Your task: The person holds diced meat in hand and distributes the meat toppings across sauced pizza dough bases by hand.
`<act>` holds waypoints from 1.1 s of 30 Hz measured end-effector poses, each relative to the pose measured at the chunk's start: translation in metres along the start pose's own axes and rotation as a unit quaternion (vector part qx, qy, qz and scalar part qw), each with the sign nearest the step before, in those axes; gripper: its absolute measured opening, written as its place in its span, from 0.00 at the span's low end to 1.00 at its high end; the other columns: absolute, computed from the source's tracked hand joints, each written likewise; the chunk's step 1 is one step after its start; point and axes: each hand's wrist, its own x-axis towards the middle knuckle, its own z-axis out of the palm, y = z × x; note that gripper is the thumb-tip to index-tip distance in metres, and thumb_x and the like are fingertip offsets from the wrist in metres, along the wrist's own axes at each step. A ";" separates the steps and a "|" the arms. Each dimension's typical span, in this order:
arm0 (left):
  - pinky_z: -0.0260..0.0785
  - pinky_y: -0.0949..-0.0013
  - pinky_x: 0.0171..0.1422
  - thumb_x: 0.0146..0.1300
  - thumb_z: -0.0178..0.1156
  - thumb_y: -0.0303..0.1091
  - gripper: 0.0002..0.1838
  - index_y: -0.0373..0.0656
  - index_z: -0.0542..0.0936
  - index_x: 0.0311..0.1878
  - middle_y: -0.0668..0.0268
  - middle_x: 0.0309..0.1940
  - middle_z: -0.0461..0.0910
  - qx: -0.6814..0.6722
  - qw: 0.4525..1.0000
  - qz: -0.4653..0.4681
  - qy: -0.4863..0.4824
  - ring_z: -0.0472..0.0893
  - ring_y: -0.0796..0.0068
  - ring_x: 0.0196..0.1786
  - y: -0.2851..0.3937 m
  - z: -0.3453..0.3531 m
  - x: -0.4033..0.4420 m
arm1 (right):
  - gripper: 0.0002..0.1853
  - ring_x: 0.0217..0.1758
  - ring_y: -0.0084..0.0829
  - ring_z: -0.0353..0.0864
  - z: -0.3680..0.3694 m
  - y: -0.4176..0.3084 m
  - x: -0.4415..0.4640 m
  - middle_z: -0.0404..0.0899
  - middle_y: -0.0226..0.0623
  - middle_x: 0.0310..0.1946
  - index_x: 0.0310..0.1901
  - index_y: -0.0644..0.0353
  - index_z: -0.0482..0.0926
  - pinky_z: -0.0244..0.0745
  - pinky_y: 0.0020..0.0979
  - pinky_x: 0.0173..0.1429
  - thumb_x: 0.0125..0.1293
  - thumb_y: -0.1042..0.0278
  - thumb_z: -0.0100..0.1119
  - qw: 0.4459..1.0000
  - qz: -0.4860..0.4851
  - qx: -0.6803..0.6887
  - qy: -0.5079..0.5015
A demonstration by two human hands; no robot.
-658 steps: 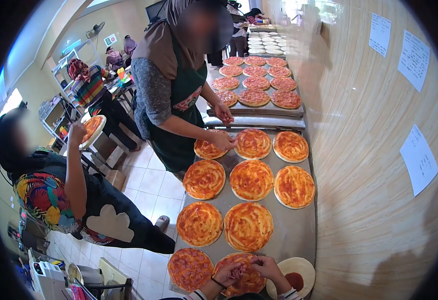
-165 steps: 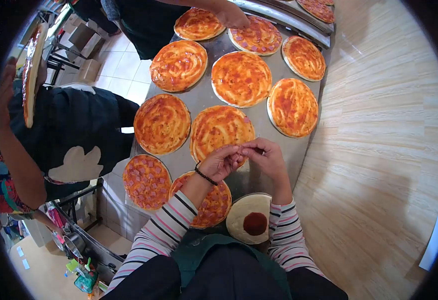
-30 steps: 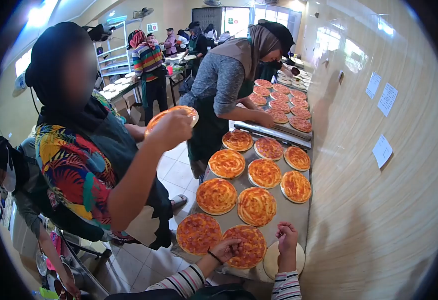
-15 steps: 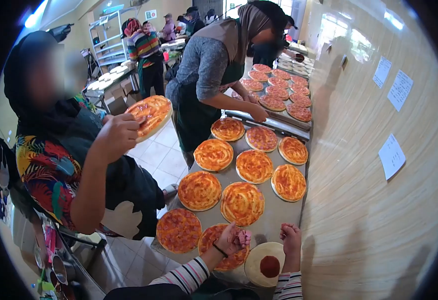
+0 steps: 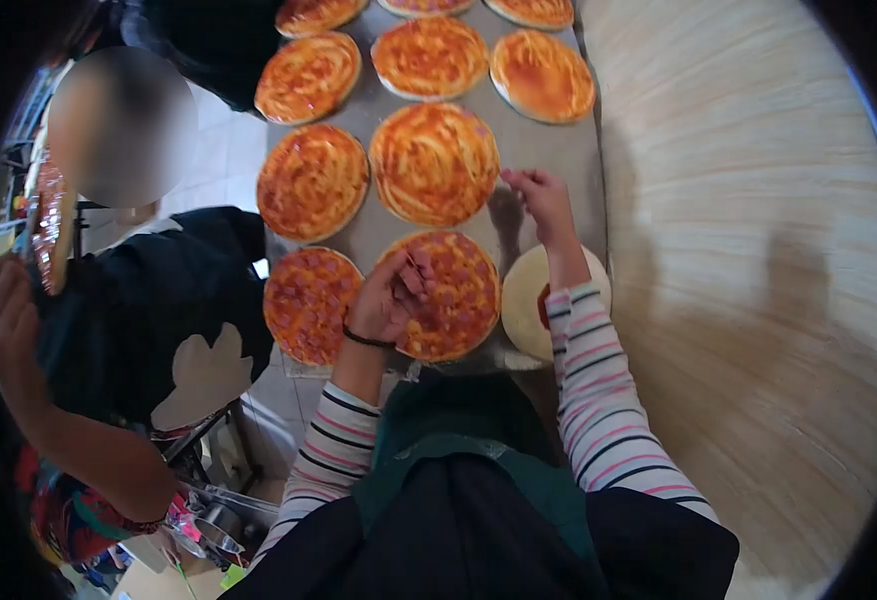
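Note:
My left hand (image 5: pixel 387 300), palm turned up, curls round small pink diced meat pieces (image 5: pixel 421 268). It is over the front middle pizza (image 5: pixel 464 300), which has sauce and scattered pink meat pieces. To its left lies another meat-topped pizza (image 5: pixel 304 300). My right hand (image 5: pixel 541 195) pinches a bit of the pink meat at its fingertips, just right of a sauce-covered pizza (image 5: pixel 434 165). Below the right wrist lies a pale dough round (image 5: pixel 527 290) with a spot of red sauce, partly hidden by my sleeve.
More sauce-covered pizzas (image 5: pixel 314 183) stand in rows on the metal table (image 5: pixel 519 130). A tiled wall (image 5: pixel 739 250) runs along the right. At the left a person in a dark apron (image 5: pixel 209 300) stands close, with a pizza (image 5: pixel 52 220) held near a raised hand (image 5: pixel 9 310).
The view has tilted down towards the table. My right hand has moved forward from beside the dough round to the sauce-covered pizza. The left hand still holds the diced meat.

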 end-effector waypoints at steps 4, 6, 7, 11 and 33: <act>0.68 0.75 0.35 0.62 0.43 0.40 0.14 0.38 0.72 0.36 0.64 0.26 0.73 -0.001 1.000 -0.027 -0.007 0.74 0.74 0.30 0.007 -0.005 0.004 | 0.10 0.19 0.18 0.70 0.011 0.019 0.022 0.73 0.30 0.16 0.24 0.64 0.78 0.64 0.20 0.24 0.47 0.65 0.62 0.995 -0.046 -0.080 0.030; 0.68 0.75 0.34 0.62 0.43 0.40 0.14 0.38 0.72 0.36 0.64 0.26 0.73 0.007 1.000 -0.024 -0.014 0.74 0.73 0.30 0.010 -0.007 0.007 | 0.08 0.21 0.18 0.69 0.015 0.016 0.028 0.74 0.29 0.18 0.23 0.63 0.78 0.64 0.21 0.25 0.46 0.66 0.60 0.990 -0.026 -0.096 0.098; 0.67 0.76 0.34 0.61 0.44 0.40 0.14 0.38 0.72 0.35 0.65 0.26 0.73 0.016 0.999 -0.033 0.000 0.74 0.74 0.30 0.012 -0.006 0.007 | 0.08 0.21 0.18 0.69 0.016 0.016 0.037 0.74 0.29 0.18 0.23 0.63 0.78 0.64 0.21 0.25 0.46 0.66 0.60 0.990 -0.029 -0.096 0.100; 0.66 0.76 0.33 0.61 0.44 0.41 0.15 0.38 0.72 0.35 0.66 0.26 0.72 0.040 0.998 -0.033 0.024 0.74 0.75 0.30 0.017 -0.009 0.014 | 0.10 0.20 0.18 0.69 0.020 0.026 0.076 0.74 0.29 0.16 0.22 0.64 0.77 0.64 0.22 0.25 0.43 0.65 0.63 0.976 -0.019 -0.203 0.077; 0.64 0.79 0.35 0.62 0.41 0.43 0.16 0.42 0.72 0.41 0.72 0.26 0.72 0.053 0.998 0.009 -0.016 0.73 0.81 0.31 -0.010 0.043 0.036 | 0.11 0.27 0.17 0.69 0.012 -0.027 -0.038 0.74 0.27 0.28 0.39 0.61 0.75 0.63 0.17 0.30 0.53 0.69 0.57 0.958 -0.133 -0.074 -0.243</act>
